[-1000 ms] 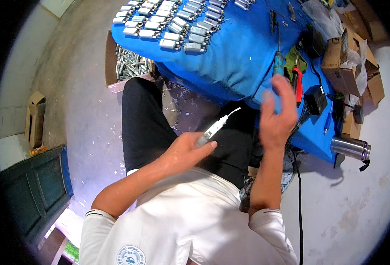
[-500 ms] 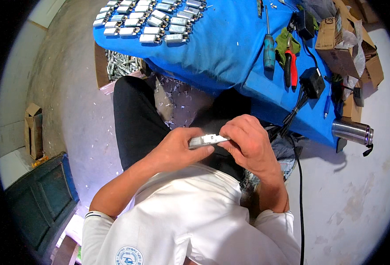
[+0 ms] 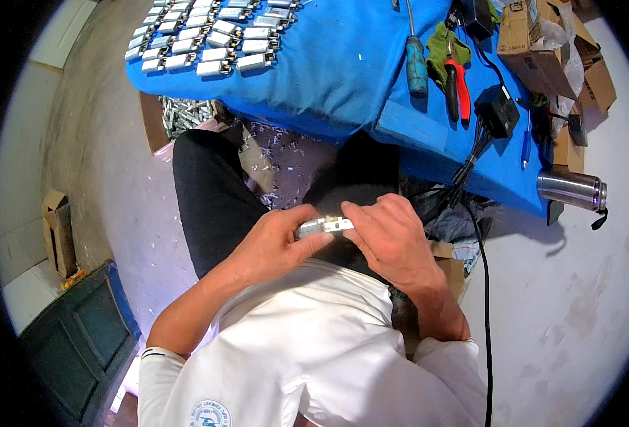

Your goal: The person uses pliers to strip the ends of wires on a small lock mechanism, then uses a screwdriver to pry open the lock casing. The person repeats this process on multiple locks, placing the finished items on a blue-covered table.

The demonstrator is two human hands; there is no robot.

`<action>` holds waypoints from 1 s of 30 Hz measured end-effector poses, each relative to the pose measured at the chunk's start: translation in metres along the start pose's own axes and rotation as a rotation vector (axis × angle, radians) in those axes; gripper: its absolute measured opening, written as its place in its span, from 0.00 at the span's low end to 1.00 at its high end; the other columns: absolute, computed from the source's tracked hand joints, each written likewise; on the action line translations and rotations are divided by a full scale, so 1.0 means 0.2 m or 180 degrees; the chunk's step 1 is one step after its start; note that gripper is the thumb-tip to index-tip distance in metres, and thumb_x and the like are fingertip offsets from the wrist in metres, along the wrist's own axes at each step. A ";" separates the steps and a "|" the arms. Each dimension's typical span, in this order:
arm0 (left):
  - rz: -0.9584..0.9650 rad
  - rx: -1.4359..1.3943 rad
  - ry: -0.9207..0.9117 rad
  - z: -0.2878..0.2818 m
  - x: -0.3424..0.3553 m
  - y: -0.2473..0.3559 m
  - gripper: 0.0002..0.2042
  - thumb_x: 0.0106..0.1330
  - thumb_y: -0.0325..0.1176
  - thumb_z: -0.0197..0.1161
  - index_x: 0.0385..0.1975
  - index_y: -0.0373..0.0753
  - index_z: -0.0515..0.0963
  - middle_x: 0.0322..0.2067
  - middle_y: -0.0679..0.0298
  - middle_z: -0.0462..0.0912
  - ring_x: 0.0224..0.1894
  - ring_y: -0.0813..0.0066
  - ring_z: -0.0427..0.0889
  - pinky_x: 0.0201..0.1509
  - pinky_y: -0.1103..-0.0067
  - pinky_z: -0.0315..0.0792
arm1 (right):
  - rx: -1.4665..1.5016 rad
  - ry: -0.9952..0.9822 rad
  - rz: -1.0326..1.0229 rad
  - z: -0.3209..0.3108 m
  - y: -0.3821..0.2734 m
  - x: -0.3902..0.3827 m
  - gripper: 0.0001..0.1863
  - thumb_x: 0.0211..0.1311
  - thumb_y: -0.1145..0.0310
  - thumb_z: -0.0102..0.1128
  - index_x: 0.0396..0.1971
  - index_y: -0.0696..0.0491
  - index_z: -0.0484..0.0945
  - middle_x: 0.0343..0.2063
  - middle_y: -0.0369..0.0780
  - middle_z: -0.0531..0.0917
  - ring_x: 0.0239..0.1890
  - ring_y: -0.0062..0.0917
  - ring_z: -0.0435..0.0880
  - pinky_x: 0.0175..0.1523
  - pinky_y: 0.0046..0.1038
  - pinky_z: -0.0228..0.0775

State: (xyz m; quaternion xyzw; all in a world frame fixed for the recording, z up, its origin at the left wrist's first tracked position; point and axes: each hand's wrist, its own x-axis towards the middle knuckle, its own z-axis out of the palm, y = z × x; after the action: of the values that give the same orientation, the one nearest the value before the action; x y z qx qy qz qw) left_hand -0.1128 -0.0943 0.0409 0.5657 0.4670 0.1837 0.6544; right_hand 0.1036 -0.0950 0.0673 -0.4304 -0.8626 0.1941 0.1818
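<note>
A: Listing hands: what do the 2 hold?
B: Left hand (image 3: 275,242) and right hand (image 3: 392,238), both pinching 1 small silver-white part (image 3: 323,227) over the lap, near the blue table (image 3: 343,71).
A: On the table?
B: Rows of silver parts (image 3: 207,39), 1 screwdriver (image 3: 415,60), red-handled pliers (image 3: 458,85).

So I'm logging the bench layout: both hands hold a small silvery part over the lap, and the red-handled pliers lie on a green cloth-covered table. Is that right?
Not quite: the table is covered in blue, not green, as the head view shows. The rest stands: the left hand and right hand hold the small silvery part over the lap, and the red-handled pliers lie on the table.
</note>
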 end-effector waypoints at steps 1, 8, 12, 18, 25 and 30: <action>0.0045 0.0070 0.0038 0.00 0.00 0.00 0.15 0.64 0.40 0.65 0.36 0.32 0.76 0.21 0.67 0.72 0.22 0.85 0.65 0.23 0.82 0.62 | 0.0013 -0.0098 0.0104 0.00 -0.01 0.00 0.17 0.49 0.72 0.68 0.42 0.57 0.78 0.31 0.40 0.81 0.32 0.35 0.78 0.41 0.36 0.69; 0.0271 0.0319 0.0445 0.01 0.02 -0.04 0.15 0.64 0.39 0.65 0.37 0.32 0.76 0.19 0.65 0.73 0.20 0.84 0.66 0.22 0.82 0.63 | -0.0070 0.0395 0.0271 0.11 -0.03 -0.03 0.15 0.49 0.72 0.68 0.38 0.56 0.77 0.32 0.41 0.81 0.31 0.34 0.77 0.37 0.32 0.68; 0.0045 0.0494 0.0305 0.02 0.01 -0.02 0.15 0.63 0.39 0.66 0.38 0.32 0.77 0.19 0.60 0.75 0.19 0.81 0.69 0.23 0.79 0.65 | -0.0303 0.0298 0.0070 0.10 0.00 -0.02 0.12 0.52 0.69 0.63 0.37 0.56 0.76 0.30 0.39 0.76 0.32 0.33 0.75 0.40 0.34 0.65; 0.0299 0.1447 -0.0295 -0.04 0.02 -0.01 0.18 0.64 0.46 0.62 0.34 0.33 0.75 0.17 0.48 0.73 0.19 0.52 0.74 0.24 0.67 0.66 | 0.0069 -0.0126 -0.0152 0.02 0.02 0.00 0.10 0.53 0.69 0.62 0.34 0.55 0.74 0.28 0.39 0.73 0.32 0.33 0.73 0.42 0.35 0.63; 0.0654 0.1545 0.0070 -0.02 0.03 0.00 0.18 0.65 0.46 0.60 0.30 0.34 0.73 0.15 0.49 0.72 0.20 0.49 0.75 0.23 0.65 0.64 | 0.0044 -0.0012 0.0049 0.03 0.02 0.00 0.11 0.54 0.68 0.62 0.35 0.56 0.74 0.23 0.39 0.72 0.30 0.33 0.73 0.42 0.34 0.63; 0.0602 0.1519 0.0283 0.02 0.01 -0.05 0.15 0.64 0.43 0.62 0.30 0.35 0.73 0.13 0.53 0.71 0.18 0.52 0.74 0.22 0.67 0.65 | -0.0092 -0.0023 -0.0033 0.07 0.03 -0.03 0.11 0.55 0.67 0.62 0.35 0.56 0.74 0.21 0.38 0.71 0.28 0.32 0.72 0.41 0.33 0.63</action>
State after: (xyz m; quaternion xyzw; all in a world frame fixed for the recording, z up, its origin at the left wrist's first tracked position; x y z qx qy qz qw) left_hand -0.1105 -0.0976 0.0313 0.7366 0.4704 0.1533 0.4611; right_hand 0.1034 -0.0990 0.0509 -0.4278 -0.8682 0.1822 0.1735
